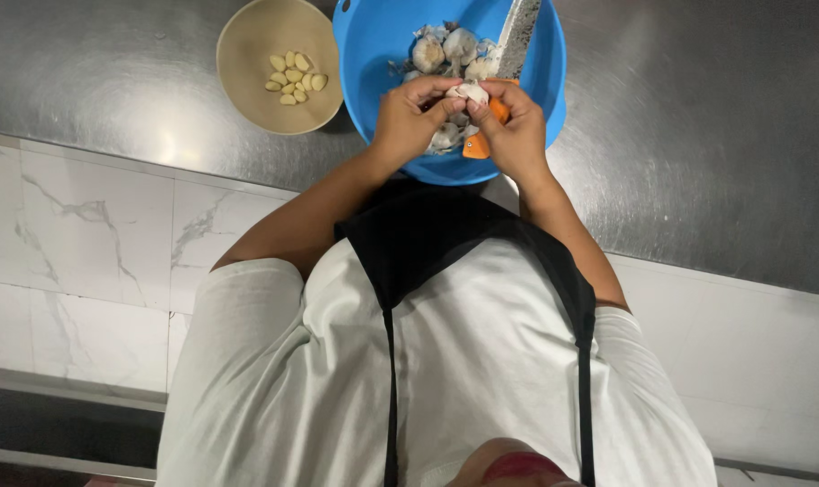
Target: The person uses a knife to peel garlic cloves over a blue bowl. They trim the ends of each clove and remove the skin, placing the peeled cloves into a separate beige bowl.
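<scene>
Gripping garlic clove [470,91] over blue bowl [373,45], both hands' fingers clamped; knife [515,41] blade pointing away, orange handle toward body.

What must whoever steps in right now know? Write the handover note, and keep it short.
Left hand: pinching a garlic piece over the blue bowl.
Right hand: on the same piece, also gripping an orange-handled knife, blade pointing away from the body.
Done: a handful of peeled cloves lie in the tan bowl on the steel counter.
Left: several unpeeled garlic heads in the blue bowl.
</scene>
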Tool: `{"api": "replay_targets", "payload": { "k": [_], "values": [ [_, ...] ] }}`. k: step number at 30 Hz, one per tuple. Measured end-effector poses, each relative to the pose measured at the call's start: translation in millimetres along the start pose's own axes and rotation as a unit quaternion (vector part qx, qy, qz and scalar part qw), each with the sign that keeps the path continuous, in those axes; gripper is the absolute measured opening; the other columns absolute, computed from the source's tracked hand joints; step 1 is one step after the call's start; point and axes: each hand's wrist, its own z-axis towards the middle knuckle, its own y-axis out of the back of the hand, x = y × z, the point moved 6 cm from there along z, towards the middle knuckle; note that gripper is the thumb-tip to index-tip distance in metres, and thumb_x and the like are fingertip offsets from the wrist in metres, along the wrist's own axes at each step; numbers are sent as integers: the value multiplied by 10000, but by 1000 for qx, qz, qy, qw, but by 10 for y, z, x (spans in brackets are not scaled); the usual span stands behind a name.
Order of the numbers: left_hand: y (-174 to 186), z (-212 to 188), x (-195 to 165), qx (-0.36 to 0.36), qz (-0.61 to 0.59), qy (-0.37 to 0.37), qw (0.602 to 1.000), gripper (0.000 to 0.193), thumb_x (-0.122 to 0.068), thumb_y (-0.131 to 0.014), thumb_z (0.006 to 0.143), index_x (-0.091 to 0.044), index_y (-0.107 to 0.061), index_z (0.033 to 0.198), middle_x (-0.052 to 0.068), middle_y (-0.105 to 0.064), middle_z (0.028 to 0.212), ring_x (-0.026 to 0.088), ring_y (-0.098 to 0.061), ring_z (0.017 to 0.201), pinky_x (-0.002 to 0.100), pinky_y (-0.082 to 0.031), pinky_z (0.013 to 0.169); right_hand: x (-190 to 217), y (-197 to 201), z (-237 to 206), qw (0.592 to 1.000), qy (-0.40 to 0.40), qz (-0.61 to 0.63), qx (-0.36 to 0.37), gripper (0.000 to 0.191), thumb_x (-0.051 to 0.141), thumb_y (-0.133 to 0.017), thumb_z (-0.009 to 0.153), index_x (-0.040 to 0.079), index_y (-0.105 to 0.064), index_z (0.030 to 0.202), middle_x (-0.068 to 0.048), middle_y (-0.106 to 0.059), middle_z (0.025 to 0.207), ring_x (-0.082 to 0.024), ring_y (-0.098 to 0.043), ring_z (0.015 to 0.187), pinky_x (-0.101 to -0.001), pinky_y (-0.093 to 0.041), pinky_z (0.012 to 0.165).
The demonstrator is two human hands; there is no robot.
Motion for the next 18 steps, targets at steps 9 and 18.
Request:
{"api": "replay_targets", "payload": {
  "k": [9,18],
  "values": [
    [37,-59,-65,14,-64,5,998,239,-159,-731,1011,-27,-721,1210,41,-756,1065,97,-722,941,265,-641,809,-109,-68,-75,996,-47,74,18,274,126,-722,1010,-26,-664,1230,-60,-741,1093,-127,-747,958,-261,-633,846],
    [263,-175,111,-77,-194,192,959,212,-213,-730,1006,-48,-698,1136,2,-673,953,88,-621,872,261,-548,769,-153,1,-312,972,-79,-209,68,405,98,-732,985,79,-631,1377,-117,-666,1108,-180,-731,797,-278,-627,681]
  ]
}}
